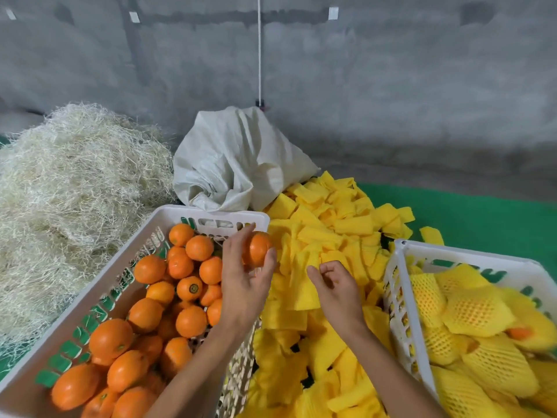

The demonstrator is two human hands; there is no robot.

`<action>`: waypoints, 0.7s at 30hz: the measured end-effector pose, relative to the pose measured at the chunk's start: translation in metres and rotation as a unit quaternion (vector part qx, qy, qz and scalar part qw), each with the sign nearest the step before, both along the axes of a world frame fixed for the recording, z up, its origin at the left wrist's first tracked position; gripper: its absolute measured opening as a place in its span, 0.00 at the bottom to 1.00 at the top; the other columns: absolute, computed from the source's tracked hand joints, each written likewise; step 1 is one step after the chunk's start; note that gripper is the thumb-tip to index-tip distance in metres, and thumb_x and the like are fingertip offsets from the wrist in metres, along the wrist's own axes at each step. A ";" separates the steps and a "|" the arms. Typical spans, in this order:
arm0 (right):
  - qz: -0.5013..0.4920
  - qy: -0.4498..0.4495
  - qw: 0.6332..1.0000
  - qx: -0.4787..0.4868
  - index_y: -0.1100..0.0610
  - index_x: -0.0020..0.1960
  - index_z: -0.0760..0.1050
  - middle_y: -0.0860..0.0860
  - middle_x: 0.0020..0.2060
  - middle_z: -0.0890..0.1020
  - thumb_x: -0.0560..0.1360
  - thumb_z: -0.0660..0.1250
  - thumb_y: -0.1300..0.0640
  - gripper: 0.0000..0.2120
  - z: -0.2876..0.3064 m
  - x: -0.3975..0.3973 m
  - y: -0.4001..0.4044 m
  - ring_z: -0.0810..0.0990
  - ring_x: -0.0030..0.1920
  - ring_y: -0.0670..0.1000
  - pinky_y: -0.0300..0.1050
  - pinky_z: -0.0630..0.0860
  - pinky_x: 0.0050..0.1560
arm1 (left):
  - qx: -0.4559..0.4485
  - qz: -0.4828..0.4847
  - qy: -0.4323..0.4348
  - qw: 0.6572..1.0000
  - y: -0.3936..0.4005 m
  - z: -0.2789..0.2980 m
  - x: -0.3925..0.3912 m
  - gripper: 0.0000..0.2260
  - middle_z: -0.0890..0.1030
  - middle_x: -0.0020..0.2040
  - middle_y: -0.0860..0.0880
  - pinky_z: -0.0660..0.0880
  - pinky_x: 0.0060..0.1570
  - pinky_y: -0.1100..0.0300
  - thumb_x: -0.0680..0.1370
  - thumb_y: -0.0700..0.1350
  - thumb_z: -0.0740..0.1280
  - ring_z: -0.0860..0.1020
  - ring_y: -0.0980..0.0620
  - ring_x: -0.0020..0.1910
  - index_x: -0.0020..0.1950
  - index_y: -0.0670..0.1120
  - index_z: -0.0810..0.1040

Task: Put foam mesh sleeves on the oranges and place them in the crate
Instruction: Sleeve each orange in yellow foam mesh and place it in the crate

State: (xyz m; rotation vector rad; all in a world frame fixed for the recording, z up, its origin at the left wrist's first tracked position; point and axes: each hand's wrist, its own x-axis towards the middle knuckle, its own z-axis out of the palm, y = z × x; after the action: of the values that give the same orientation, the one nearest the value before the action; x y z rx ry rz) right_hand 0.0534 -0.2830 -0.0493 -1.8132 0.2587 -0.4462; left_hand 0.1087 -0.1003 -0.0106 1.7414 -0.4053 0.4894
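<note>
Left hand (241, 285) grips bare orange (256, 248) over left crate (208, 214) rim. Right hand (334, 289), fingers curled, over loose foam sleeves (319, 236); pinch unclear. Left crate: bare oranges (150, 312). Right crate (398, 297): sleeved oranges (476, 312).

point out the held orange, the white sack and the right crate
held orange (256, 248), head view, on its bare skin between the fingers
white sack (232, 155), head view, on its creased middle
right crate (470, 256), head view, on its far rim
</note>
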 end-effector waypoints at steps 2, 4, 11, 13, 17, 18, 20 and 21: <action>-0.029 -0.033 0.999 0.000 0.48 0.43 0.71 0.44 0.32 0.72 0.79 0.68 0.41 0.13 0.007 -0.003 -0.006 0.68 0.31 0.44 0.36 0.66 0.31 | -0.010 -0.047 0.023 0.999 -0.026 0.001 -0.008 0.21 0.72 0.71 0.57 0.72 0.67 0.59 0.82 0.51 0.67 0.71 0.51 0.73 0.75 0.57 0.70; -0.054 -0.042 0.998 -0.004 0.46 0.45 0.72 0.44 0.36 0.76 0.79 0.68 0.41 0.11 0.010 -0.005 -0.011 0.74 0.35 0.43 0.37 0.71 0.34 | 0.011 -0.069 0.035 0.997 -0.047 -0.003 -0.013 0.18 0.71 0.69 0.57 0.69 0.66 0.65 0.82 0.51 0.62 0.71 0.54 0.71 0.73 0.60 0.71; -0.042 -0.055 0.997 -0.038 0.38 0.58 0.74 0.35 0.55 0.78 0.79 0.69 0.47 0.09 0.016 -0.002 -0.022 0.76 0.60 0.38 0.36 0.75 0.56 | 0.061 -0.074 0.114 0.989 -0.069 -0.015 0.001 0.22 0.74 0.54 0.61 0.73 0.50 0.70 0.68 0.72 0.75 0.77 0.59 0.56 0.53 0.62 0.77; -0.026 -0.054 0.996 -0.065 0.42 0.54 0.75 0.38 0.56 0.80 0.81 0.67 0.57 0.10 0.015 0.000 -0.023 0.77 0.61 0.40 0.45 0.77 0.58 | 0.059 -0.083 0.116 0.988 -0.067 -0.016 0.001 0.22 0.76 0.53 0.59 0.74 0.49 0.68 0.67 0.72 0.76 0.78 0.58 0.54 0.51 0.60 0.79; -0.052 -0.059 0.994 -0.075 0.46 0.56 0.74 0.40 0.64 0.76 0.79 0.65 0.65 0.14 0.015 0.001 -0.015 0.70 0.68 0.42 0.47 0.72 0.66 | 0.024 -0.162 0.163 0.973 -0.064 -0.019 0.000 0.14 0.77 0.49 0.49 0.78 0.44 0.54 0.75 0.58 0.77 0.80 0.48 0.46 0.49 0.49 0.81; -0.069 -0.057 0.992 -0.083 0.46 0.62 0.72 0.39 0.67 0.73 0.80 0.66 0.61 0.14 0.014 0.001 -0.014 0.67 0.71 0.42 0.46 0.69 0.68 | 0.006 -0.179 0.182 0.967 -0.063 -0.018 -0.002 0.13 0.76 0.47 0.46 0.80 0.39 0.48 0.77 0.55 0.76 0.80 0.44 0.41 0.46 0.47 0.80; -0.112 -0.034 0.990 -0.077 0.46 0.70 0.66 0.40 0.69 0.68 0.79 0.69 0.52 0.22 0.013 0.000 -0.014 0.64 0.73 0.42 0.45 0.66 0.69 | -0.014 -0.192 0.209 0.959 -0.060 -0.015 -0.004 0.15 0.72 0.42 0.45 0.80 0.29 0.42 0.79 0.53 0.73 0.78 0.41 0.35 0.40 0.45 0.76; -0.140 -0.027 0.987 -0.080 0.48 0.71 0.65 0.41 0.68 0.67 0.78 0.72 0.49 0.25 0.013 -0.001 -0.014 0.64 0.72 0.44 0.46 0.66 0.68 | -0.012 -0.192 0.217 0.957 -0.059 -0.014 -0.004 0.16 0.70 0.39 0.47 0.80 0.28 0.40 0.80 0.53 0.73 0.77 0.43 0.33 0.38 0.46 0.74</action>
State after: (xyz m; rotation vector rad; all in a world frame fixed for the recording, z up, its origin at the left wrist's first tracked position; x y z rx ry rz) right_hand 0.0527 -0.2970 -0.0360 -1.9259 0.4534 -0.7302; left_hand 0.1043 -0.1592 -0.0244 1.6378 -0.4046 -0.1683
